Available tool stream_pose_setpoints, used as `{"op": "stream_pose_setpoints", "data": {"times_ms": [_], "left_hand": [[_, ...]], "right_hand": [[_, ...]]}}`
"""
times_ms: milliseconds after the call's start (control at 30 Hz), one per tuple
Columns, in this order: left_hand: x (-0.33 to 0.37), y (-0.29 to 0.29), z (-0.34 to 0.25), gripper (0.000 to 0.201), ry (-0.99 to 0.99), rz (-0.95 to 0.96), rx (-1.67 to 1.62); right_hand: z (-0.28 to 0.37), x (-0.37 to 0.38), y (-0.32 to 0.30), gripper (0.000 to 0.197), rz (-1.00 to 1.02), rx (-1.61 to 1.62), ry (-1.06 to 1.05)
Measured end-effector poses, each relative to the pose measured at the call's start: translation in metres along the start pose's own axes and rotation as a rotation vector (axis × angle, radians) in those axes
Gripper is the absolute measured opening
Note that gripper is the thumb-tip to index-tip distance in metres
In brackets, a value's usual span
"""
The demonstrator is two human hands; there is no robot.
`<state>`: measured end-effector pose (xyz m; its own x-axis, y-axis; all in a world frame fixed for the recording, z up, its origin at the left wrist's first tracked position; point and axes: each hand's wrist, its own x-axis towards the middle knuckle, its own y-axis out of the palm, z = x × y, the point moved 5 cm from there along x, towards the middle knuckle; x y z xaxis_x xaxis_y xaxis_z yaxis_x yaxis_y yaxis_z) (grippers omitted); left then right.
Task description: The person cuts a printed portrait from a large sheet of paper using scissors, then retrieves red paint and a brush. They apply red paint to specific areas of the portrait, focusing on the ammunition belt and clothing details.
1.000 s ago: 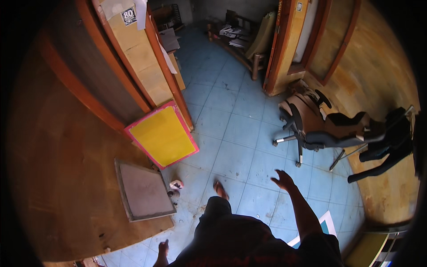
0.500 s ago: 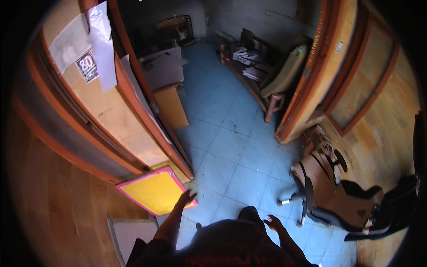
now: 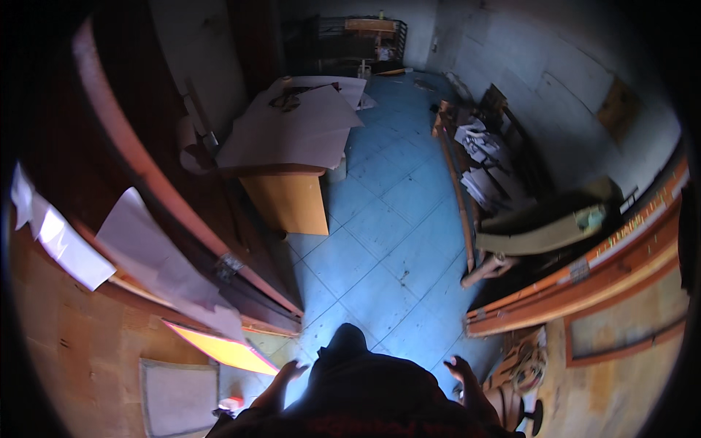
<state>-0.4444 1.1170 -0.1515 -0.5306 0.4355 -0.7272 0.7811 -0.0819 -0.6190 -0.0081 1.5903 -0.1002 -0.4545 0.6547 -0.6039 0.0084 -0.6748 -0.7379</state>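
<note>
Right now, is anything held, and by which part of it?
Nothing is held: the left hand is near the flat, pink-edged yellow panel; the right hand is empty.

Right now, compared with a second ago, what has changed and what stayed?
The person has moved forward to the doorway, so the paper-covered desk shows more; the yellow board and chair sit lower in view. The left hand has come near the board. No clear grasp or release shows; the right hand stays empty. Board and chair seem unmoved.
</note>
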Motion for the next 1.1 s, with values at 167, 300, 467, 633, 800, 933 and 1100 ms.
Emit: {"op": "stream_pose_setpoints", "data": {"times_ms": [167, 300, 467, 633, 800, 933, 1100], "left_hand": [[0.021, 0.015, 0.007, 0.068, -0.356, 0.184, -0.208], [0.144, -0.066, -0.081, 0.059, -0.297, 0.021, -0.384], [0.343, -0.302, -0.3, 0.034, 0.248, -0.253, -0.558], [0.502, -0.522, -0.45, 0.04, 0.353, -0.45, -1.057], [0.593, -0.619, -0.563, 0.064, -0.048, -0.455, -1.489], [0.663, -0.647, -0.54, 0.083, -0.213, -0.463, -1.78], [0.687, -0.638, -0.575, 0.102, -0.357, -0.342, -2.04]], "right_hand": [[0.117, 0.183, -0.179, 0.061, -0.268, 0.177, -0.169], [0.176, 0.289, -0.218, 0.058, -0.223, 0.251, -0.207], [0.22, 0.351, -0.246, 0.068, 0.135, 0.115, -0.209], [0.26, 0.45, -0.283, 0.067, 0.263, 0.049, -0.18], [0.182, 0.584, -0.332, 0.068, 0.337, -0.048, -0.072], [0.195, 0.738, -0.411, 0.069, 0.342, -0.178, -0.216], [0.31, 0.871, -0.579, 0.071, 0.19, -0.272, -0.224]]}}
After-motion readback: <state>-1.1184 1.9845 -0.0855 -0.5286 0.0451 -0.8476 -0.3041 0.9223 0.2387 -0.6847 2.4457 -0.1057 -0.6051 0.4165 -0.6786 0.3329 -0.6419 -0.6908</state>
